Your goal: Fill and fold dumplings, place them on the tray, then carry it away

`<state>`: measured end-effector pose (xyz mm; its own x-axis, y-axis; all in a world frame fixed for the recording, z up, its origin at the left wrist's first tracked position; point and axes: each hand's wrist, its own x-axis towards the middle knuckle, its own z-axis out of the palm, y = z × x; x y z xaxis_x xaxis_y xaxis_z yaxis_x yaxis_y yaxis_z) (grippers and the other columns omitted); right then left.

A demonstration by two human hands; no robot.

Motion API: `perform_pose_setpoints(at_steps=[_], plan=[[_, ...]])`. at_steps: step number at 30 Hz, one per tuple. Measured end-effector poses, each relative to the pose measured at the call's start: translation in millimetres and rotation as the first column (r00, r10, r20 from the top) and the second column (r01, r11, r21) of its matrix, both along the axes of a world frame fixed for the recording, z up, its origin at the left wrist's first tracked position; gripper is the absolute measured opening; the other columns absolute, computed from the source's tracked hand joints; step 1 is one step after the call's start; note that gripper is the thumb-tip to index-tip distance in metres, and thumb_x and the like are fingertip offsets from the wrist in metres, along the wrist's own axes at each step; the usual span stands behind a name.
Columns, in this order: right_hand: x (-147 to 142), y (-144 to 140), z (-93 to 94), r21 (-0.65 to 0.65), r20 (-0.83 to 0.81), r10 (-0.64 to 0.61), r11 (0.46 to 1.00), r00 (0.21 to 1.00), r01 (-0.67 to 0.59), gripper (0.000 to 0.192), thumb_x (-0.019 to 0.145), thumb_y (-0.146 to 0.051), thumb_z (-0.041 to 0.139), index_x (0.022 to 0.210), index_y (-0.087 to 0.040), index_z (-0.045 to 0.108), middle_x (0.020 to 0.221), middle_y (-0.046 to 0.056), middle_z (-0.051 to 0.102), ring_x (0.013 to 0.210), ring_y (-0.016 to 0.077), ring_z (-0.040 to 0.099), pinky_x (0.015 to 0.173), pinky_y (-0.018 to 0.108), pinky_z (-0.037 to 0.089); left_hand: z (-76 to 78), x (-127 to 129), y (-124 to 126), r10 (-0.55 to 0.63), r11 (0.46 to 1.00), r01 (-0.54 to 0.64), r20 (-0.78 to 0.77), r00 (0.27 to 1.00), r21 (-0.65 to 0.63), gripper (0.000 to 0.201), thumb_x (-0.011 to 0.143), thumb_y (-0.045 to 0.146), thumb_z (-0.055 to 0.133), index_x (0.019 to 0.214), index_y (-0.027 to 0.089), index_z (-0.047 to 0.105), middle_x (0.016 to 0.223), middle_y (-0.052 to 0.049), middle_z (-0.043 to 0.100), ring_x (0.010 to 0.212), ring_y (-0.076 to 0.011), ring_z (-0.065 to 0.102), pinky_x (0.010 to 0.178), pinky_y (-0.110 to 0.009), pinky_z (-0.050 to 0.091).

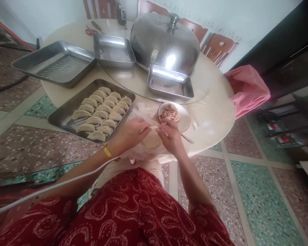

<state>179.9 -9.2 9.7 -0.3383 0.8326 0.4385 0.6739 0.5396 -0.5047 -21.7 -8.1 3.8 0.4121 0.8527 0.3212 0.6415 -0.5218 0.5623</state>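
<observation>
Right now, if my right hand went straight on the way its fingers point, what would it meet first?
The right hand points up and left across the wrapper, so it would likely meet the left hand fingers first. Depth is unclear; the plastic bag lies just beyond.

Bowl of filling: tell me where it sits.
In the head view, the bowl of filling sits on the table's near edge, just beyond the right hand, before a small steel tray.

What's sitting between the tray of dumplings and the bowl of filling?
In the head view, crumpled white plastic wrap lies between the dumpling tray and the filling bowl.
</observation>
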Motion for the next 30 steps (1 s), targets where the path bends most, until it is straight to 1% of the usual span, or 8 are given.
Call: perform_pose_setpoints(at_steps=[5, 8, 11, 14, 18, 21, 27, 30], plan=[[1.0, 4.4, 22.0, -0.097, -0.186, 0.072, 0.991, 0.98, -0.092, 0.01, 0.09, -0.032, 0.063, 0.088, -0.027, 0.071, 0.111, 0.003, 0.067, 0.112, 0.0212, 0.062, 0.097, 0.046, 0.052, 23.1, -6.1, -9.9, 0.052, 0.999, -0.051, 0.235, 0.971, -0.013, 0.027, 0.095, 0.03, 0.044, 0.101, 0.016, 0.066, 0.1, -0.007, 0.068, 0.098, -0.0212, 0.059, 0.092, -0.039, 0.047], [6.3, 13.3, 33.2, -0.105, -0.257, 0.071, 0.989, 0.964, -0.1, 0.007, 0.089, -0.031, 0.064, 0.088, -0.028, 0.07, 0.109, 0.002, 0.067, 0.109, 0.0193, 0.064, 0.097, 0.044, 0.053, 23.5, -1.4, -31.3, 0.21, 0.976, -0.149, 0.528, 0.823, -0.156, 0.026, 0.094, 0.035, 0.045, 0.099, 0.017, 0.063, 0.103, -0.008, 0.067, 0.099, -0.0205, 0.06, 0.094, -0.04, 0.048], [9.3, 18.0, 47.0, -0.064, -0.214, 0.078, 0.994, 0.974, -0.094, 0.006, 0.089, -0.029, 0.065, 0.091, -0.029, 0.07, 0.112, 0.002, 0.066, 0.111, 0.0197, 0.063, 0.098, 0.046, 0.053, 13.5, 18.9, -48.1, 0.337, 0.852, 0.183, 0.782, 0.524, -0.49, 0.041, 0.099, 0.045, 0.029, 0.102, 0.016, 0.058, 0.097, -0.011, 0.067, 0.086, -0.0189, 0.065, 0.081, -0.038, 0.056], [4.9, 7.3, 57.3, 0.047, -0.034, 0.089, 0.995, 0.995, -0.088, 0.01, 0.088, -0.025, 0.066, 0.093, -0.033, 0.071, 0.118, -0.001, 0.065, 0.116, 0.021, 0.058, 0.097, 0.049, 0.053, 10.2, 42.7, -46.8, 0.423, 0.565, 0.637, 0.847, 0.322, -0.524, 0.057, 0.101, 0.043, 0.005, 0.112, 0.015, 0.053, 0.105, -0.017, 0.068, 0.099, -0.0225, 0.068, 0.091, -0.047, 0.056], [-3.5, -30.1, 55.6, 0.212, 0.179, 0.094, 0.968, 0.979, -0.132, 0.015, 0.087, -0.021, 0.068, 0.092, -0.035, 0.07, 0.128, -0.003, 0.06, 0.12, 0.0246, 0.052, 0.094, 0.052, 0.053, 23.9, 53.9, -33.1, 0.409, 0.557, 0.702, 0.882, 0.234, -0.444, 0.066, 0.098, 0.047, -0.003, 0.116, 0.016, 0.052, 0.113, -0.017, 0.066, 0.113, -0.0226, 0.063, 0.101, -0.047, 0.053], [-2.5, -58.7, 50.3, 0.286, 0.239, -0.003, 0.956, 0.971, -0.068, 0.015, 0.086, -0.022, 0.068, 0.095, -0.034, 0.069, 0.128, 0.001, 0.058, 0.122, 0.0289, 0.049, 0.095, 0.055, 0.052, 33.9, 54.4, -32.4, 0.317, 0.611, 0.697, 0.923, 0.22, -0.376, 0.063, 0.098, 0.049, 0.0, 0.132, 0.018, 0.042, 0.116, -0.014, 0.066, 0.111, -0.0235, 0.064, 0.095, -0.047, 0.056], [9.4, -90.0, 51.2, 0.307, 0.217, -0.063, 0.952, 0.974, -0.007, 0.019, 0.087, -0.024, 0.066, 0.102, -0.035, 0.067, 0.129, 0.0, 0.056, 0.123, 0.0289, 0.048, 0.091, 0.051, 0.053, 47.2, 62.3, -45.0, 0.079, 0.621, 0.68, 0.895, 0.44, -0.389, 0.085, 0.091, 0.053, -0.021, 0.148, 0.014, 0.029, 0.107, -0.019, 0.069, 0.09, -0.0276, 0.067, 0.071, -0.049, 0.058], [14.4, -98.2, 52.0, 0.351, 0.191, -0.122, 0.935, 0.974, 0.048, 0.017, 0.087, -0.027, 0.065, 0.099, -0.039, 0.066, 0.129, -0.002, 0.055, 0.121, 0.0288, 0.048, 0.095, 0.053, 0.051, 55.5, 64.6, -46.8, 0.115, 0.586, 0.718, 0.916, 0.385, -0.376, 0.084, 0.091, 0.055, -0.02, 0.15, 0.015, 0.027, 0.118, -0.019, 0.065, 0.095, -0.0266, 0.065, 0.071, -0.047, 0.056]])
